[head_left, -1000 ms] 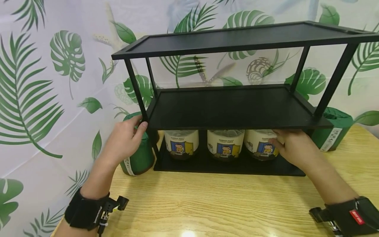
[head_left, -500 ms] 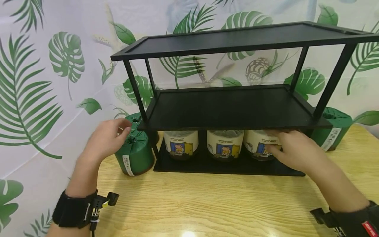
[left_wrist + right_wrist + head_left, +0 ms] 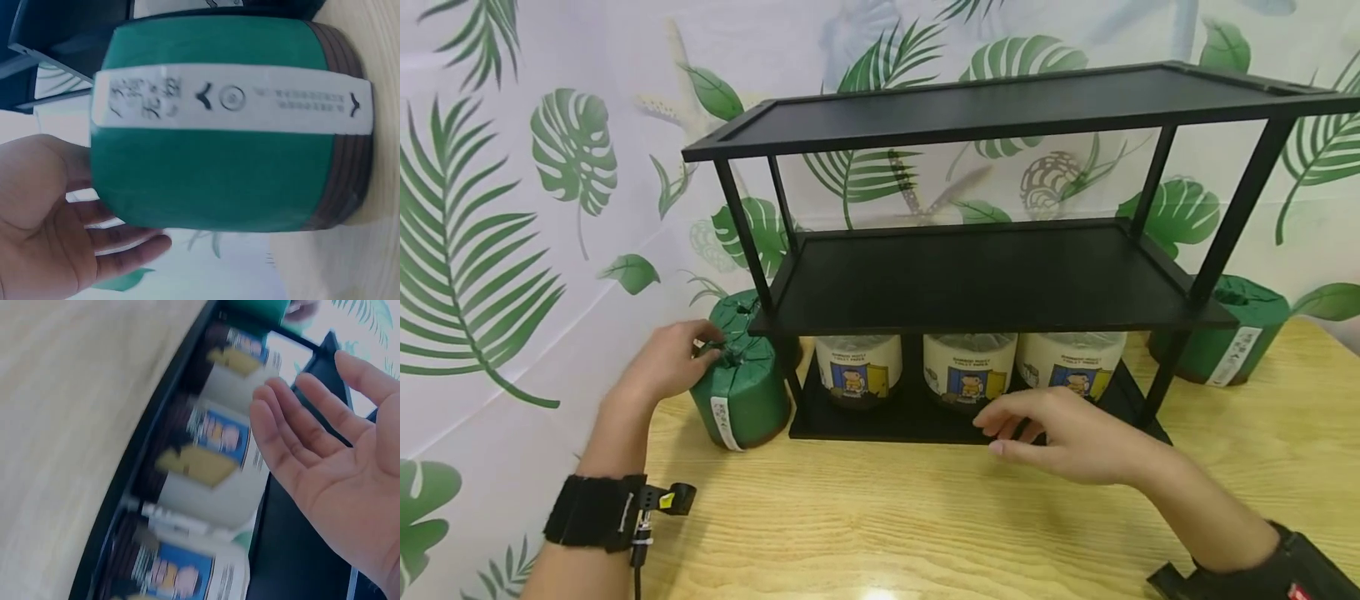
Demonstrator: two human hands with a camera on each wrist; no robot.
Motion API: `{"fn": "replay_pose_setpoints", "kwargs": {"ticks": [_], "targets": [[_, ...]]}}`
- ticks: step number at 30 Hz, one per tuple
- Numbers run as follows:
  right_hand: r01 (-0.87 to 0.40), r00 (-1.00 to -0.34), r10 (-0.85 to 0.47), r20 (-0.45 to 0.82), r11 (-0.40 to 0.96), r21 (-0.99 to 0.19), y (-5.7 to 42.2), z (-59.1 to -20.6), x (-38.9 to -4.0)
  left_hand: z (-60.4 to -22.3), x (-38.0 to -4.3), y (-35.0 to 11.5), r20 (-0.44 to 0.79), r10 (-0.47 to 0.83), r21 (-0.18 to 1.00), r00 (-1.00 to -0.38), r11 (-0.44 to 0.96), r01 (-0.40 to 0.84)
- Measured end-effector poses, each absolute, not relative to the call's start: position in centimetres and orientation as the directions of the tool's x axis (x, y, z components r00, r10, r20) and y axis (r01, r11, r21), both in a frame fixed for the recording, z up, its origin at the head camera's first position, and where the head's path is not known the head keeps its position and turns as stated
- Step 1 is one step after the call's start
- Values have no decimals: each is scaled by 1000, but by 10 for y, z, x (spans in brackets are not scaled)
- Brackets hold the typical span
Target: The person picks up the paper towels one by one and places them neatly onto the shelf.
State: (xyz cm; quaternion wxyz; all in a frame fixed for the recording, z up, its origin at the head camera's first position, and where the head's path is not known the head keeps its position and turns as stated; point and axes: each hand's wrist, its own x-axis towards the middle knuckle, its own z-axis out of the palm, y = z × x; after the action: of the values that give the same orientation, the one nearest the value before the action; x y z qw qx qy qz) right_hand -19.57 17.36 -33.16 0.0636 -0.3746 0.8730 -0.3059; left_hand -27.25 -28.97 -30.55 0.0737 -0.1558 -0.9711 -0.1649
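My left hand (image 3: 679,360) is at the top of a green-wrapped toilet paper roll (image 3: 748,400), its thumb and fingertips right at the gathered centre. In the left wrist view that roll (image 3: 219,178) stands with its white label strip facing the camera, and several fairly straight fingers reach along its far side. My right hand (image 3: 1063,437) holds nothing and hovers in front of the shelf's bottom tier, fingers loosely bent. Behind it stand three cream toilet paper rolls with cartoon labels: the left one (image 3: 859,367), the middle one (image 3: 966,367) and the right one (image 3: 1075,354).
The black shelf rack (image 3: 985,275) has three tiers; its middle and top boards overhang the cream rolls. A second green roll (image 3: 730,310) stands behind the first at the left. Another green roll (image 3: 1232,333) is at the right of the rack. The wooden table (image 3: 880,508) extends in front.
My left hand has left the rack's left post and come down onto the front green roll. My right hand has withdrawn from the right cream roll and moved left and forward.
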Motion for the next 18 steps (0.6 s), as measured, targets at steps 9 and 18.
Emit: {"fn": "replay_pose_setpoints", "kwargs": {"ticks": [9,18], "targets": [[-624,-615,-788,40,455,-635,156,-334,-184,-305,-276,-300,151,254,304,-955,908,290],[-618,-622,-782,42,458,-638,158,-338,-188,-288,-258,-299,-45,250,227,-967,945,234]]}}
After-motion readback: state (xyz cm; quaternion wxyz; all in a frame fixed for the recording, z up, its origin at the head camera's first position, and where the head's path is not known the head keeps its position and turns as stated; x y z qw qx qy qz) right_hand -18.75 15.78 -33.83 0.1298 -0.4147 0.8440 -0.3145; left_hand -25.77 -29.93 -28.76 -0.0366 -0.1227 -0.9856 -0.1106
